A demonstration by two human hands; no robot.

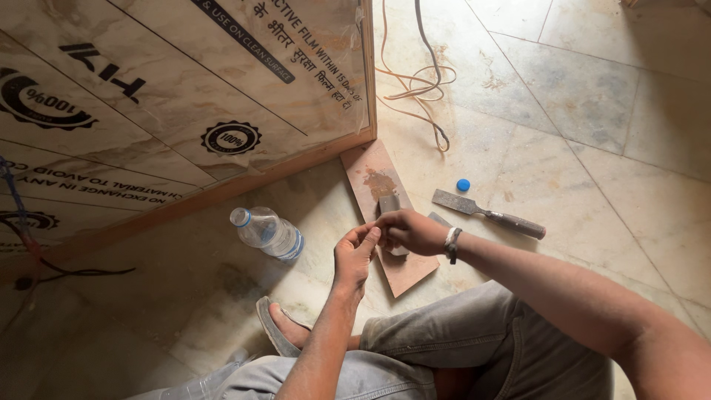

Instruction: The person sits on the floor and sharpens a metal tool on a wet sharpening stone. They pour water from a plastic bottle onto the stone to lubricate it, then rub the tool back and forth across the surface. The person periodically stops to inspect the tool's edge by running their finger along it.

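Right hand [415, 231] grip pinches a blade [389, 204] on the stone [404, 270], left hand [354, 255] fingers pressed beside it

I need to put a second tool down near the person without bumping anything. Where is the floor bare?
Bare tile lies right of the chisel and beyond the blue cap, and left of the water bottle along the laminate panel. It is crowded around the reddish board, where both hands meet, and by the cable loops.
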